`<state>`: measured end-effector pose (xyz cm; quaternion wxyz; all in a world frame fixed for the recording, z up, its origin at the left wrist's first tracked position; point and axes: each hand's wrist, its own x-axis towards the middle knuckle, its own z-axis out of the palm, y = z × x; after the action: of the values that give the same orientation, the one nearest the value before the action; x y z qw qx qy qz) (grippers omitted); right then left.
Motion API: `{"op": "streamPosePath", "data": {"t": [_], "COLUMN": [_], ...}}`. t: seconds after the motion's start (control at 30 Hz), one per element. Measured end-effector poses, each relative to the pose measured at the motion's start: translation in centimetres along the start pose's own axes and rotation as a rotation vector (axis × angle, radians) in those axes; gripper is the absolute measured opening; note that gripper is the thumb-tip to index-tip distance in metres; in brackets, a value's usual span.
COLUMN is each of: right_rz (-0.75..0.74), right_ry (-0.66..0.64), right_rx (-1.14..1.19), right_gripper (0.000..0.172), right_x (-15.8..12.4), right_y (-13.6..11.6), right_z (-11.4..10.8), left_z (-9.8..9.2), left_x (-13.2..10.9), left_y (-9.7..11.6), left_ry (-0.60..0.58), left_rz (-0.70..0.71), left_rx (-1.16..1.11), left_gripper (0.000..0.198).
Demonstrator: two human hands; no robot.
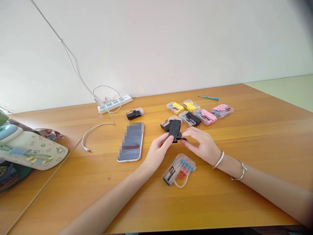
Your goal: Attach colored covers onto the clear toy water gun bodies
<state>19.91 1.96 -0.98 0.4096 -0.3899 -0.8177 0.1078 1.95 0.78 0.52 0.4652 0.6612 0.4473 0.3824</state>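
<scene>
Between thumb and fingers, my left hand [157, 151] grips a black plastic water gun cover [175, 129] with a round disc near its lower end. My right hand [201, 143] pinches a small round black piece [184, 139] beside that disc. Whether the small piece touches the cover I cannot tell. Below both hands lies a clear mini water gun [179, 169] on the table, with blue and red parts inside and a bent clear loop. Just behind the held cover is another water gun [168, 122] in clear and black, partly hidden.
Farther back lie several water guns with yellow [191, 105], pink [205, 117] and black [190, 118] covers. A screwdriver [209, 97] rests behind them. Leftward are a phone [132, 142], another black water gun [135, 113], a power strip [114, 103], a white cable [91, 130] and a patterned bottle [34, 148].
</scene>
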Motion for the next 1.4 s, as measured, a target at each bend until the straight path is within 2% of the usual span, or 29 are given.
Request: {"op": "streamPosePath", "data": {"t": [0.17,0.33,0.47,0.63,0.8,0.9,1.07,1.23,1.33,1.4], "right_rz": [0.011,-0.018,-0.025,0.096,0.179,0.226,0.294,0.323,0.352,0.390], "right_ry": [0.065,-0.159,-0.231,-0.196,-0.090,-0.055,-0.057,-0.042,0.009,-0.013], "right_rx": [-0.129,-0.384,-0.453,-0.258,0.118,0.259,0.352,0.386,0.439,0.445], "right_gripper": [0.012,0.012,0.012,0.002,0.008,0.010,0.010,0.011,0.020,0.024], "right_x": [0.4,0.6,0.3,0.3,0.6,0.4,0.0,0.0,0.0,0.1], "right_y": [1.2,1.9,2.1,2.0,0.4,-0.5,-0.6,-0.6,-0.7,-0.6], "right_z": [-0.7,-1.0,-0.5,-0.4,-0.6,-0.3,0.3,0.6,0.6,0.7], "left_z": [0.0,-0.2,-0.2,-0.3,-0.2,0.1,0.5,0.6,0.6,0.7], "left_x": [0.2,0.1,0.1,0.1,0.1,0.0,-0.3,-0.4,-0.4,-0.5], "left_y": [-0.3,-0.6,-0.5,-0.4,-0.8,-1.1,-1.1,-0.9,-0.8,-0.7], "left_ry": [0.041,0.060,0.082,0.085,0.088,0.086,0.063,0.039,0.050,0.064], "left_rz": [-0.007,0.001,-0.006,-0.017,0.012,0.010,0.028,0.035,0.023,0.025], "left_rx": [-0.090,-0.021,0.054,0.113,0.142,0.225,0.374,0.385,0.406,0.423], "left_gripper": [0.031,0.033,0.034,0.032,0.030,0.027,0.023,0.023,0.021,0.018]}}
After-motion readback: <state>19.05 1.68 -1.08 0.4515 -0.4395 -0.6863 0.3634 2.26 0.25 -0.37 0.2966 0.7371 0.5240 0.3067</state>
